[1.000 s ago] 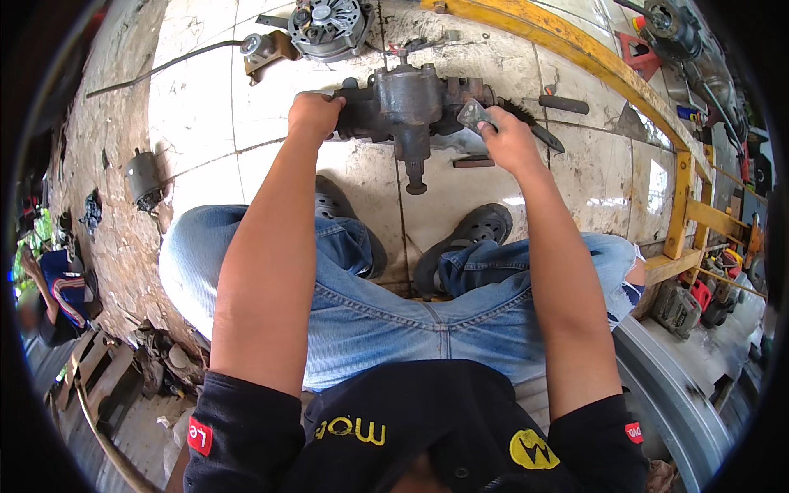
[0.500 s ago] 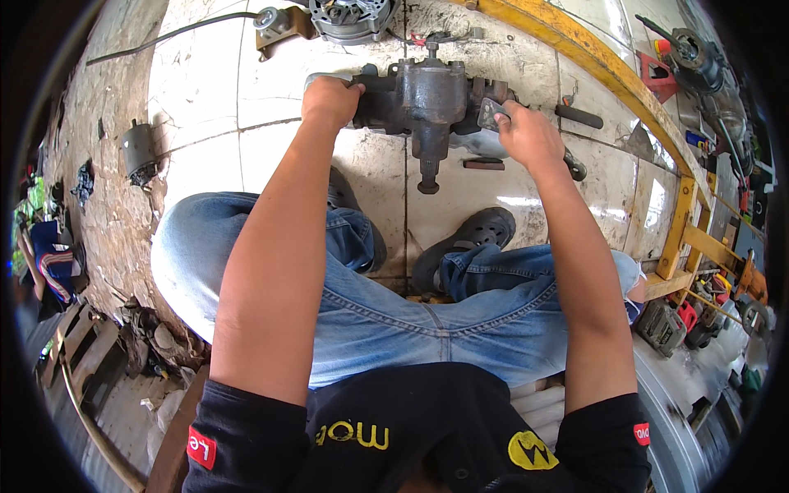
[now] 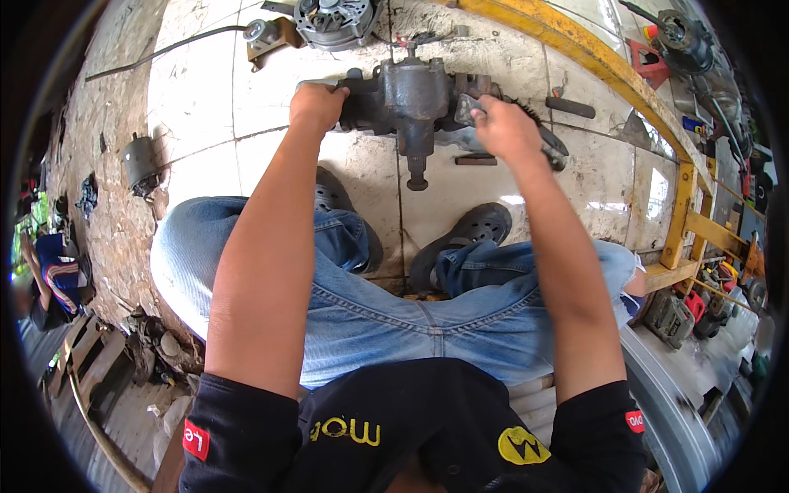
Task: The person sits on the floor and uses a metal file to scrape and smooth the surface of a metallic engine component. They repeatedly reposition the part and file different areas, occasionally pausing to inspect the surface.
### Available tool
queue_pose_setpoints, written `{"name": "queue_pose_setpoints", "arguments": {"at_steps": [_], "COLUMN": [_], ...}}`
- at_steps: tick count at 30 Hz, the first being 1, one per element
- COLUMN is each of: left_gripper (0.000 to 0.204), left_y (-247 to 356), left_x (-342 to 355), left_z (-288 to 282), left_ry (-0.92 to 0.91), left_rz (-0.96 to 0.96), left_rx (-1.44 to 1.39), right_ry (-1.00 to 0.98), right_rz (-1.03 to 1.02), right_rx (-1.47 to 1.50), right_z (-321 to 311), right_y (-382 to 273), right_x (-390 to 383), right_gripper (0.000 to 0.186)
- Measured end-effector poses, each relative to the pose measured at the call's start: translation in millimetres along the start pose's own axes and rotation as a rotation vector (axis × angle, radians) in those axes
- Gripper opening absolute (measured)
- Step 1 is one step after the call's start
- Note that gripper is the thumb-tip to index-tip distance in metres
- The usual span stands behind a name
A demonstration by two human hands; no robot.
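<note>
A dark, grimy steering gearbox lies on the tiled floor before my feet, its splined shaft pointing toward me. My left hand is closed around the gearbox's left end. At the opposite end, my right hand pinches a small flat grey plate like a scraper, held against or just above the housing; contact is unclear. Past the right hand lies a black-bristled brush, partly covered by the hand. A short dark flat bar rests on the tiles beneath the gearbox's right side.
An alternator and a bracketed part sit beyond the gearbox. A black handle-like rod lies right of it. A yellow metal frame curves along the right. A grey cylinder stands at left. Another person is at the far left.
My right hand has moved left along the gearbox's end with the plate. The whole view has shifted slightly, and the left hand keeps its hold.
</note>
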State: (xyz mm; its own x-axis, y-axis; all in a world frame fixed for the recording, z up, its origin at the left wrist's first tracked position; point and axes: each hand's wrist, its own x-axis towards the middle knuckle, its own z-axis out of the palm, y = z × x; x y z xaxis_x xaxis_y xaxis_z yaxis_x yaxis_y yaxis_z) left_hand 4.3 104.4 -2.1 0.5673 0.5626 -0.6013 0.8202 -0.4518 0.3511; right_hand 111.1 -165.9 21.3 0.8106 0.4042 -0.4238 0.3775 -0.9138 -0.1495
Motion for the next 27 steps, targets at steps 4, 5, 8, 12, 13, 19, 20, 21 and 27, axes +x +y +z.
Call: {"name": "queue_pose_setpoints", "arguments": {"at_steps": [4,5,8,12,13,19,20,21,27], "left_gripper": [0.038,0.038,0.038,0.038,0.038,0.038,0.038,0.038,0.038], "left_y": [-14,-13,0,-7,-9,-4,-5,-6,-5], "left_x": [6,8,-1,5,5,5,4,2,3], "left_z": [11,9,3,6,8,5,6,5,6], "left_ry": [0.071,0.047,-0.026,0.001,0.020,0.010,0.009,0.011,0.002], "left_rz": [0.015,0.003,-0.025,-0.016,-0.006,0.007,-0.001,-0.012,-0.022], "left_rx": [-0.004,-0.009,0.015,0.012,0.022,0.030,0.034,0.046,0.007], "right_ry": [0.016,0.013,-0.024,-0.019,-0.023,-0.020,0.031,0.021,0.008], "right_rz": [0.004,0.003,0.026,0.000,0.009,0.030,0.038,0.025,0.029], "right_rx": [0.041,0.056,0.001,-0.048,-0.035,-0.051,-0.021,-0.001,0.007], "right_z": [-2,-6,-6,-3,-7,-10,-4,-5,-6], "right_y": [0,1,-3,-5,-2,-10,-5,-3,-4], "right_x": [0,2,3,4,6,2,2,3,5], "right_gripper": [0.029,0.029,0.028,0.027,0.027,0.025,0.025,0.026,0.026]}}
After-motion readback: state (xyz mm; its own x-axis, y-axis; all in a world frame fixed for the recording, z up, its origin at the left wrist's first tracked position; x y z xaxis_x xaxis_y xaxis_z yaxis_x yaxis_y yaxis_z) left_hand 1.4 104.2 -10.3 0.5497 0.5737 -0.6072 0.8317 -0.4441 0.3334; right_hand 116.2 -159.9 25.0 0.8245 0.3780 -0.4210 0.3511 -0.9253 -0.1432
